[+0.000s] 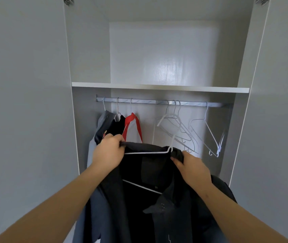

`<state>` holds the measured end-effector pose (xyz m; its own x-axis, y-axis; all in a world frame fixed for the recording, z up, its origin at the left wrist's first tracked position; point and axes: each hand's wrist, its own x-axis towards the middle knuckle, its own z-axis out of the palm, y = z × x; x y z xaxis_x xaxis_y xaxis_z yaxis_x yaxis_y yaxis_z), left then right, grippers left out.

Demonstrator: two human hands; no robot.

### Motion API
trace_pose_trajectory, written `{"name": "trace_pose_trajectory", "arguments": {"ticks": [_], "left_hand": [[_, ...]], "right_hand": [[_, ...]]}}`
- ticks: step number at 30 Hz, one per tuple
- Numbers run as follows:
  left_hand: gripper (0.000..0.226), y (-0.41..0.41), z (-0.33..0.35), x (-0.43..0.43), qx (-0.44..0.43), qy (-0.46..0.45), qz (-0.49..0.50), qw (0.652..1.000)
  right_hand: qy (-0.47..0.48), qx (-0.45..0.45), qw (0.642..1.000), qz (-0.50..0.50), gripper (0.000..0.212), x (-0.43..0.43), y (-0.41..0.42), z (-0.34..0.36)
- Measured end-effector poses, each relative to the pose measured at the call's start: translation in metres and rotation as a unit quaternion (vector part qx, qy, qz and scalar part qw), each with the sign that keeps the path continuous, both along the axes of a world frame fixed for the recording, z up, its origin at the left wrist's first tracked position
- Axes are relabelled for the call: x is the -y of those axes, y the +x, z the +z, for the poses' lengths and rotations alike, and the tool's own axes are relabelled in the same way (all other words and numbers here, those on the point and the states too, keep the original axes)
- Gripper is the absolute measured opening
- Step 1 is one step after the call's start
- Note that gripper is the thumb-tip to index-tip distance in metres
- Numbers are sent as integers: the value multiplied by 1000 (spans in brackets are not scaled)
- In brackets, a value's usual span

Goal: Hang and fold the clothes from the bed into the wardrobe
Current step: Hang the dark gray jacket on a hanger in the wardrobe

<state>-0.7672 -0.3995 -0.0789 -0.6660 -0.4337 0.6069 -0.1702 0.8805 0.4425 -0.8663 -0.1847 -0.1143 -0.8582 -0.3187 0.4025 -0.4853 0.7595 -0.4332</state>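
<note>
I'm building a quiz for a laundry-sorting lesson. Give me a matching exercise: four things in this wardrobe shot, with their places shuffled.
Things:
1 dark shirt
2 red-and-white top
3 bare hangers
4 shelf

Places:
A above the rail
B right part of the rail
C gripped by left hand and right hand
D left part of the rail

Pairs: 1-C, 2-D, 3-B, 4-A

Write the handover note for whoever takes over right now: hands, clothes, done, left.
Left hand grips one shoulder of the dark shirt; right hand grips the other.
The shirt sits on a white wire hanger, held below the rail, hook not on it.
Done: a grey garment, a black garment and a red-and-white top hang at the rail's left end.
Left: hook this hanger on the rail beside the empty hangers.
</note>
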Motion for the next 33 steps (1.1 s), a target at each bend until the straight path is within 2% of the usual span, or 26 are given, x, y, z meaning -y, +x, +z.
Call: {"name": "trace_pose_trajectory", "arguments": {"ticks": [2, 4, 6, 8, 9, 11, 12, 13, 14, 15, 16, 17, 18, 21, 24, 28, 30, 33], "left_hand": [[16, -2, 0, -7, -14, 133, -9, 991], [22, -5, 1, -23, -41, 259, -53, 964], [21, -4, -1, -46, -30, 316, -107, 942], [16, 4, -7, -62, 54, 324, -190, 925], [15, 11, -9, -64, 122, 349, -245, 896], [26, 25, -7, -55, 246, 433, -362, 788], [32, 28, -5, -47, 261, 438, -391, 766], [37, 27, -4, -40, 234, 387, -393, 800], [39, 24, -3, -34, 165, 269, -353, 880], [38, 18, 0, -27, 84, 103, -282, 950], [36, 12, 3, -25, 27, -52, -231, 971], [38, 6, 5, -24, 6, -155, -203, 967], [43, -1, 6, -24, 20, -201, -186, 962], [39, -18, 6, -25, 57, -226, -126, 964], [29, -21, 7, -25, -27, -228, -104, 968], [19, -18, 4, -23, -106, -180, -100, 973], [22, -21, 0, -26, -80, -148, -93, 981], [23, -29, -4, -29, 12, -80, -130, 988]], "right_hand": [[30, -29, 999, -9, 31, 6, 5, -9], [52, -46, 998, -8, 29, 14, 7, -14], [57, -36, 998, -7, 26, 18, 5, -15], [29, -14, 999, -13, 24, 16, 0, -13], [7, -2, 1000, -17, 24, 13, -3, -11], [-31, 16, 999, -14, 26, 5, -7, -8], [-49, 20, 999, -7, 27, 2, -9, -7], [-65, 20, 998, 1, 28, -1, -9, -5], [-80, 18, 997, 8, 29, -3, -10, -3], [-96, 17, 995, 15, 30, -4, -10, 1], [-112, 16, 993, 22, 30, -5, -10, 4], [-127, 16, 991, 30, 31, -5, -10, 8], [-139, 15, 989, 40, 31, -4, -9, 12], [-168, 9, 983, 68, 29, -3, -8, 19], [-188, 6, 978, 89, 31, -13, -11, 22], [-129, 4, 989, 71, 45, -33, -19, 21], [-102, 16, 993, 53, 49, -36, -21, 19], [-105, 62, 991, 46, 53, -38, -24, 15]]}}
